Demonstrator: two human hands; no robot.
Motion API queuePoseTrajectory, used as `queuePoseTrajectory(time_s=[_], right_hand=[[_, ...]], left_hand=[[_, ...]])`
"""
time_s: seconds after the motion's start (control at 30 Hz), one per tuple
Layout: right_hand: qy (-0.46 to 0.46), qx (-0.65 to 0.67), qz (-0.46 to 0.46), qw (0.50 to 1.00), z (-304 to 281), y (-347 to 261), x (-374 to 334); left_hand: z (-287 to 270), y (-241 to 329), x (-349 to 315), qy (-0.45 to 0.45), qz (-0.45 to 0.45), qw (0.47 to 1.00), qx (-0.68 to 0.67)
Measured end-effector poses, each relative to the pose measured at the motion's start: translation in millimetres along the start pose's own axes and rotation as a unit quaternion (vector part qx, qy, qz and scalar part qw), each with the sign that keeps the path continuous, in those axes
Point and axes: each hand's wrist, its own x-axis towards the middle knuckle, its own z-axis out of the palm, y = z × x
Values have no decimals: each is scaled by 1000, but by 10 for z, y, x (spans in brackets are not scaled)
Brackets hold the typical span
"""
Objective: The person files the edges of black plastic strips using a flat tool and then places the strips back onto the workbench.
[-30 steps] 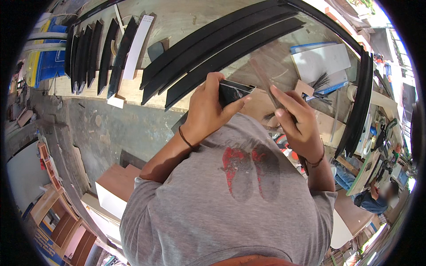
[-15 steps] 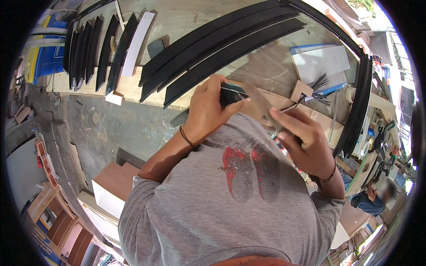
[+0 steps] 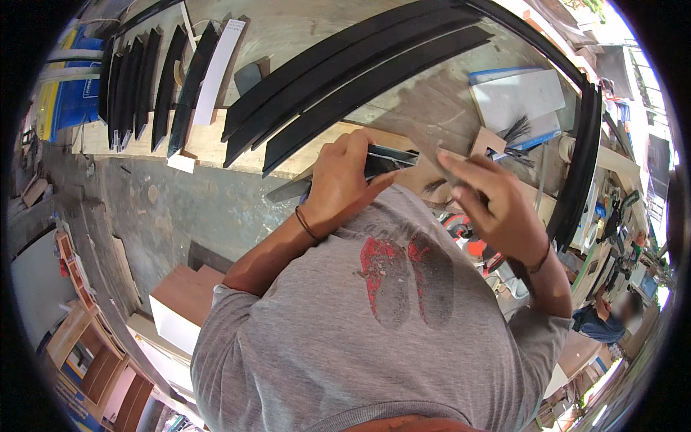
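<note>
My left hand point(image 3: 341, 171) is closed around a black profile piece point(image 3: 389, 160), whose front end points to the right. Behind the wrist a dark grey length point(image 3: 288, 189) sticks out to the left, and it looks like the same piece. In my right hand point(image 3: 498, 205) is a thin, flat, brown-grey strip point(image 3: 427, 147), pinched between thumb and fingers. Motion blurs this strip, so its kind is unclear. It lies close to the profile's front end; whether they touch I cannot tell.
Long black profiles point(image 3: 338, 86) lie across the bench ahead, with shorter ones point(image 3: 147, 86) at the far left. White panels point(image 3: 522, 97) and a bundle of black bristles point(image 3: 515, 144) lie right of centre. A red tool point(image 3: 475, 247) is below my right hand. Another person point(image 3: 604, 320) is at the far right.
My left hand and the black profile have shifted a little to the right. My right hand has moved slightly right and down with the flat strip. A red tool now shows below it.
</note>
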Motion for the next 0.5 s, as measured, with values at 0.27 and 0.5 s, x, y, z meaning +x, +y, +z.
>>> queuePoseTrajectory(time_s=[0.27,0.5], right_hand=[[-10,-21,-40,999,-8,-56,-65],[22,-33,-7,999,-71,-55,28]], left_hand=[[-35,29,29,7,8,1000,-15],[-44,32,40,-1,-10,1000,-20]])
